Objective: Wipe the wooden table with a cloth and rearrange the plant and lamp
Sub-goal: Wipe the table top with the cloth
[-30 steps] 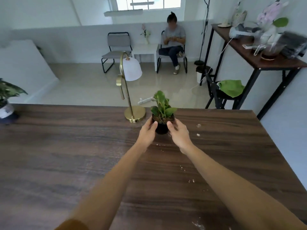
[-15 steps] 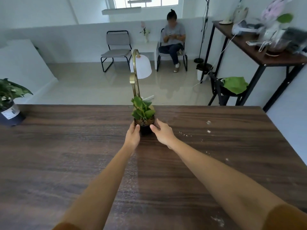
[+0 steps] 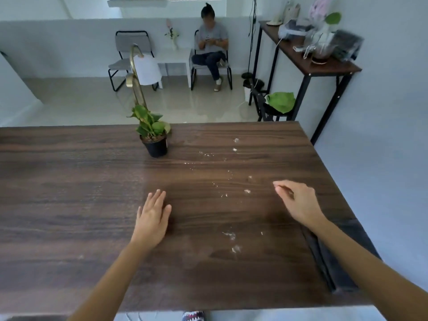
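Observation:
A small green plant in a black pot [image 3: 155, 144] stands near the far edge of the dark wooden table [image 3: 69, 205]. Right behind it rises a brass lamp [image 3: 136, 72] with a white shade; the plant hides its base. My left hand [image 3: 152, 218] hovers over the middle of the table, fingers straight and empty. My right hand [image 3: 296, 200] is to the right, fingers loosely curled, holding nothing. Pale crumbs and droplets [image 3: 231, 237] are scattered across the right half of the table. A green cloth [image 3: 281, 101] lies on a black stool beyond the table.
A dark side table [image 3: 310, 66] with clutter stands against the right wall. A person sits on a chair [image 3: 212, 47] at the back, beside a white table and an empty chair [image 3: 129, 54]. The wooden table's right edge runs close to the wall.
Both hands have let go of the plant pot and pulled back toward me. The pot now stands in front of the lamp, left of where it was a second ago.

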Action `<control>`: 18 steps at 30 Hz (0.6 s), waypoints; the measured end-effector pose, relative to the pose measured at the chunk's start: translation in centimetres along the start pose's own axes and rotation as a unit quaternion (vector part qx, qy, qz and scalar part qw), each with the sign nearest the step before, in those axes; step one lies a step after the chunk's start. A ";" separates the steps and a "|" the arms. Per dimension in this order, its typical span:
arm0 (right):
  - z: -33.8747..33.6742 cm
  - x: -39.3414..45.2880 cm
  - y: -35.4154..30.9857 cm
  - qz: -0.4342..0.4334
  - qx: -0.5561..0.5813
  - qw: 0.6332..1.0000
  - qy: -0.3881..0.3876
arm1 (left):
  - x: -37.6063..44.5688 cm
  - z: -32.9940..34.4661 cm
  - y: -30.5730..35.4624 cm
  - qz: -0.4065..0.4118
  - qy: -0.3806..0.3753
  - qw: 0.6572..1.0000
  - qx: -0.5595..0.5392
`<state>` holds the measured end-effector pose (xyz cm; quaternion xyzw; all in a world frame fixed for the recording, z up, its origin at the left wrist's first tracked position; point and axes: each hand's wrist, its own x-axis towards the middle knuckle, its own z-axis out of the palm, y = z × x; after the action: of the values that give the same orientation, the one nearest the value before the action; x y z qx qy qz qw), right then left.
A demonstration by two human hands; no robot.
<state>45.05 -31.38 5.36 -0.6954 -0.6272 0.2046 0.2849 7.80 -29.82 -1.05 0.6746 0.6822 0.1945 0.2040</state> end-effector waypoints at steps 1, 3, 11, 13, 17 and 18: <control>-1.2 -1.7 2.0 0.008 -0.015 1.000 0.025 | -1.2 0.6 -0.1 -0.010 -0.003 1.000 0.029; -2.9 -4.8 5.5 0.033 -0.036 0.998 0.046 | -3.0 1.2 -0.4 -0.027 -0.011 0.996 0.083; -1.2 -11.0 11.7 0.112 -0.301 0.944 -0.081 | -4.6 1.5 -0.8 -0.028 0.008 0.986 0.161; -0.8 -9.9 11.0 0.134 -0.308 0.939 -0.069 | -4.5 1.4 -0.9 -0.030 0.009 0.985 0.167; 0.6 -5.2 9.4 0.199 -0.291 0.935 -0.043 | -4.6 1.8 -1.0 -0.028 0.008 0.984 0.174; 1.4 -3.0 8.4 0.223 -0.281 0.933 -0.036 | -4.6 1.9 -1.0 -0.026 0.008 0.984 0.175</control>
<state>50.08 -34.62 -1.42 -0.8610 -0.4981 0.1029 0.0018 7.99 -34.44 -3.11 0.6801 0.7248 0.0726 0.0825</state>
